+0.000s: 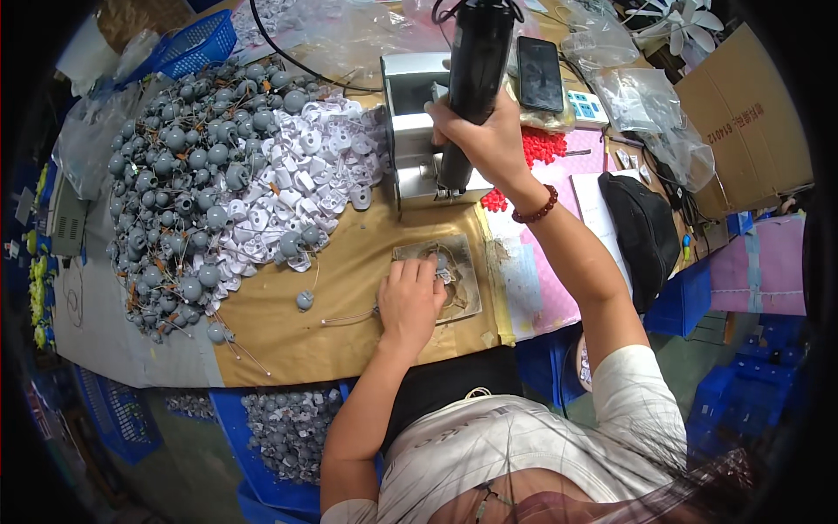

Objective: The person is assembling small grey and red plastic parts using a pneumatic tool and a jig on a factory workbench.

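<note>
My left hand (408,299) presses down on a small grey part with thin wires, on a worn square work plate (460,278) at the middle of the brown table. My right hand (485,133) is raised and wrapped around a black cylindrical power tool (476,65) hanging from a cable above a small metal stand (408,122). A bead bracelet (535,210) sits on my right wrist. One loose grey ball part (305,299) lies just left of my left hand.
A big heap of grey ball parts (170,183) and white plastic parts (297,179) covers the left of the table. Red beads (543,147), a phone (539,72), a black bag (644,229), plastic bags and a cardboard box (744,122) lie to the right. A blue bin (288,432) of grey parts sits below.
</note>
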Tool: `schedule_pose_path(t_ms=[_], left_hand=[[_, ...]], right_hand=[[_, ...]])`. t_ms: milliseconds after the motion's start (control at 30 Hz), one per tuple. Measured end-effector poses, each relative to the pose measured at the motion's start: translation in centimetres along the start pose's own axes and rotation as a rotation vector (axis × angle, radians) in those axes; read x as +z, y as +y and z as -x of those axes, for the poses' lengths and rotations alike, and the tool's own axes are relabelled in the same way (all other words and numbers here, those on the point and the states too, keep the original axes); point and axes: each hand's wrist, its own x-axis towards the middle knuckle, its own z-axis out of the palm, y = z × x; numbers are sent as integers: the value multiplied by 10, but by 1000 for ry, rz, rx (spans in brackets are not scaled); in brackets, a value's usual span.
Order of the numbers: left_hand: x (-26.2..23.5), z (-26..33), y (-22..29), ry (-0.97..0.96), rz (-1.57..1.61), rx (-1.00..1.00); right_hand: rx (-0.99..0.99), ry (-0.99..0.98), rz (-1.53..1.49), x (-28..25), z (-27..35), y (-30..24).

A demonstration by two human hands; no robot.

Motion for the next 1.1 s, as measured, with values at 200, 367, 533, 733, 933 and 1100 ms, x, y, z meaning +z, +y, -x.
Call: schedule_pose_path(t_ms=[200, 367, 533, 733, 933, 1100], left_hand=[[4, 1, -6, 13, 3, 18], [5, 2, -4, 21, -29, -4], [5, 1, -4, 13, -31, -17], [8, 1, -6, 54, -14, 8], [-1, -1, -9, 13, 45, 33], [-1, -2, -9, 17, 82, 36]], right_hand=[[164, -69, -76, 2, 72, -21], [30, -222, -42, -1, 103, -15], [22, -238, -37, 1, 113, -7], [-74, -284, 6, 1, 114, -4], [-176, -404, 210, -7, 131, 6], [-159, -427, 144, -6, 137, 3]])
